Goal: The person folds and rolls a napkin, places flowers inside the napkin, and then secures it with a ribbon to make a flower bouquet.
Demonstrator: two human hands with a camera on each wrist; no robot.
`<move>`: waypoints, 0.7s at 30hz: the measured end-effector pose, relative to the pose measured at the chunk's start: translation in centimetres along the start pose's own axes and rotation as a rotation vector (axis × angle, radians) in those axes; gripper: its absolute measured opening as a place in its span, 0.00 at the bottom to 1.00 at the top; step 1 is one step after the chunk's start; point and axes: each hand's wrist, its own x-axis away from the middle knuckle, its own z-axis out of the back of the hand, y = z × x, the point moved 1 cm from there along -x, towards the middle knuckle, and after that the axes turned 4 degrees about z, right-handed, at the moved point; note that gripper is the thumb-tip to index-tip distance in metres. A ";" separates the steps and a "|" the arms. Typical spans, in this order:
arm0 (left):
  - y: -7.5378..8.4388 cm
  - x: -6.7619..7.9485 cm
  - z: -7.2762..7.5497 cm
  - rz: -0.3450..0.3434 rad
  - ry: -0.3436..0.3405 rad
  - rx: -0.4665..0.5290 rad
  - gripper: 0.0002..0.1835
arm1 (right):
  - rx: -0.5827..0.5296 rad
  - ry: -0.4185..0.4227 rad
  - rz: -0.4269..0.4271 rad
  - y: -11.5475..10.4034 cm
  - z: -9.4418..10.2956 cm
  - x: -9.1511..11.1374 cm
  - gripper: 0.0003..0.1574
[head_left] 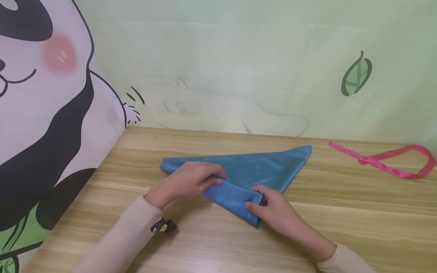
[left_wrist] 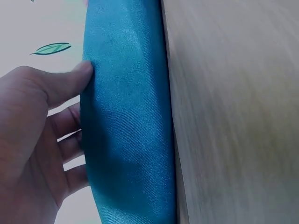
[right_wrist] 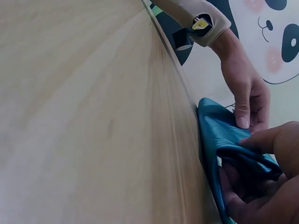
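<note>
A shiny blue cloth [head_left: 252, 167] lies on the table, its near part folded over into a flap and its far part tapering to a point at the right. With thumb and fingers, my left hand [head_left: 191, 180] pinches the flap's upper edge. At the flap's right end my right hand [head_left: 276, 212] grips the cloth, thumb on top. The left wrist view shows the folded blue band [left_wrist: 126, 107] close up, the left thumb [left_wrist: 74, 79] on its edge. In the right wrist view, the right fingers [right_wrist: 229, 186] reach inside the cloth's open fold [right_wrist: 233, 151], partly hidden by it.
A pink ribbon [head_left: 351, 153] lies in a loop at the table's far right. Behind the wooden table [head_left: 218, 246] hangs a pale green backdrop [head_left: 239, 57] with a printed leaf, and a panda print [head_left: 102, 98] is at the left. A small black device [head_left: 164, 226] sits at the left cuff.
</note>
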 end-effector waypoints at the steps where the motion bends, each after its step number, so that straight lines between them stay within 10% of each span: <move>1: 0.0 0.0 0.0 0.005 -0.010 -0.006 0.10 | 0.002 0.007 0.004 0.0 0.0 0.0 0.20; 21: 0.2 -0.3 -0.6 0.019 -0.046 -0.040 0.13 | 0.073 -0.016 0.027 -0.4 0.5 0.1 0.25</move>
